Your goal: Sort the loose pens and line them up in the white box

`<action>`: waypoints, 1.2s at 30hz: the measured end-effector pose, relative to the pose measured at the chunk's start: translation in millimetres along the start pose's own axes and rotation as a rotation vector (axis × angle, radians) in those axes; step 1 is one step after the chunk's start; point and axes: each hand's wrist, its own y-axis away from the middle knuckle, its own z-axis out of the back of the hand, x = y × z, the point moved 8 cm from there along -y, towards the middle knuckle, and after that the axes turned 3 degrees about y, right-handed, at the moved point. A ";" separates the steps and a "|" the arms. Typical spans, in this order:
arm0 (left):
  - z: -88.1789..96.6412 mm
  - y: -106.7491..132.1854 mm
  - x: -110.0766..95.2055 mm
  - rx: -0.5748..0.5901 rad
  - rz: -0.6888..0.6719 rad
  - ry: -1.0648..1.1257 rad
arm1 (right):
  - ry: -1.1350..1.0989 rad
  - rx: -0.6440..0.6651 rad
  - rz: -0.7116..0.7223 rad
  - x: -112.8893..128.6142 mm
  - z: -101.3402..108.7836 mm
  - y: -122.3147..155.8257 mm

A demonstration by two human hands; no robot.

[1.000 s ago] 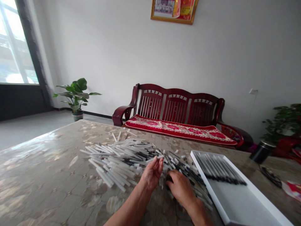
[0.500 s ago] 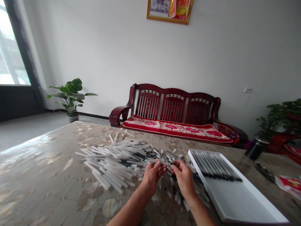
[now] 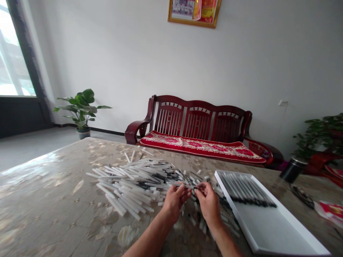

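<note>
Pale barrel (image 3: 189,186) pinched level between left hand (image 3: 173,202) and right hand (image 3: 209,200), seemingly for steadiness; loose tubes (image 3: 125,189) heaped at nine o'clock, tray (image 3: 278,228) set at three o'clock, apparently for easy reach.

One head-worn view, facing forward and slightly down over a worktop (image 3: 75,200) toward a pale wall (image 3: 120,57).
The camera sits above the near side of the worktop, which fills most of the lower half; its far edge slants down to the right. The person's left hand (image 3: 174,200) and right hand (image 3: 208,200), seen from behind the wrists, are close, low and just right of centre. Farther off, a wooden sofa (image 3: 197,115) faces the lens. The wide view takes in a window (image 3: 13,53) at far left and cuts off a picture frame (image 3: 193,23) at the top.
</note>
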 end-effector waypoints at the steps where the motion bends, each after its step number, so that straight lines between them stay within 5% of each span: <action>1: -0.7 0.0 -0.4 0.009 -0.006 -0.009 | 0.029 0.000 0.016 2.1 0.4 0.3; 11: -6.3 3.0 -7.3 0.092 -0.093 -0.090 | 0.184 0.091 0.163 17.7 -0.3 4.9; 20: -7.8 3.3 -3.2 0.082 -0.071 -0.085 | 0.011 0.220 0.022 10.2 -9.3 6.5; 29: -6.4 3.0 -0.2 0.081 -0.063 -0.080 | 0.404 0.152 0.207 24.7 -2.6 5.5; 36: -5.5 3.2 -1.8 0.066 -0.068 -0.079 | 0.310 0.212 0.146 21.7 -3.9 5.7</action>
